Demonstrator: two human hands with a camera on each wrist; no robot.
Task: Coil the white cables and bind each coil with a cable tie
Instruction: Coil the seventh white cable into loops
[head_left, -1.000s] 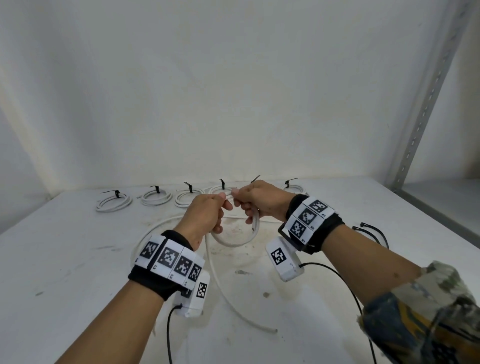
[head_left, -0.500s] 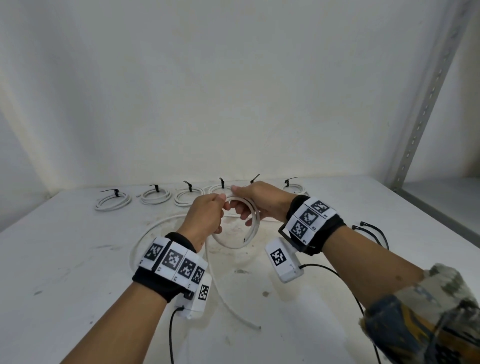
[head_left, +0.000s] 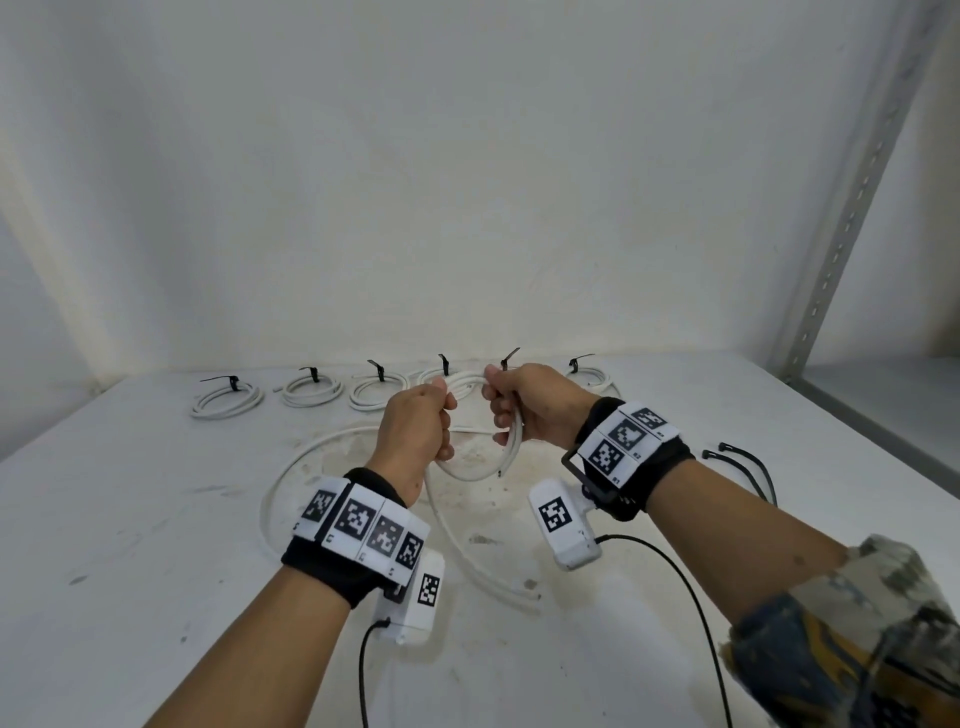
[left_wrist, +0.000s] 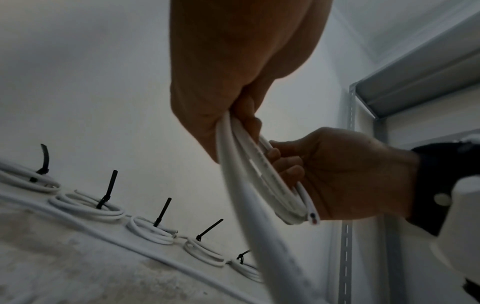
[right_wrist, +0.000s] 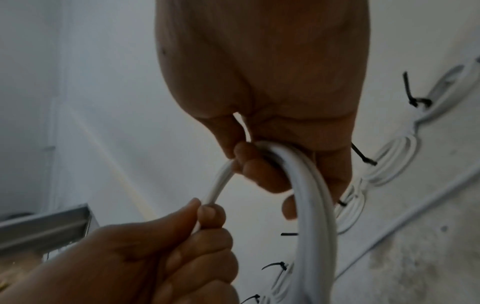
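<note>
Both hands hold a white cable (head_left: 470, 470) above the table, wound into a small coil (left_wrist: 262, 174). My left hand (head_left: 415, 423) grips the cable (right_wrist: 215, 193) on the coil's left side. My right hand (head_left: 524, 402) grips the coil's right side, fingers curled round several turns (right_wrist: 311, 205). A cut end (left_wrist: 313, 218) sticks out below the right hand. The loose tail (head_left: 467, 551) runs down onto the table and loops left (head_left: 291, 467). Spare black cable ties (head_left: 743, 462) lie at the right.
Several bound white coils (head_left: 311, 389) with black ties stand in a row along the back of the white table (head_left: 130, 545), against the wall. A grey slotted shelf post (head_left: 852, 192) rises at the right. Black sensor cables (head_left: 691, 597) trail from my wrists.
The hands have drawn more cable into the coil. The loose tail on the table has shortened and its end has slid toward the hands.
</note>
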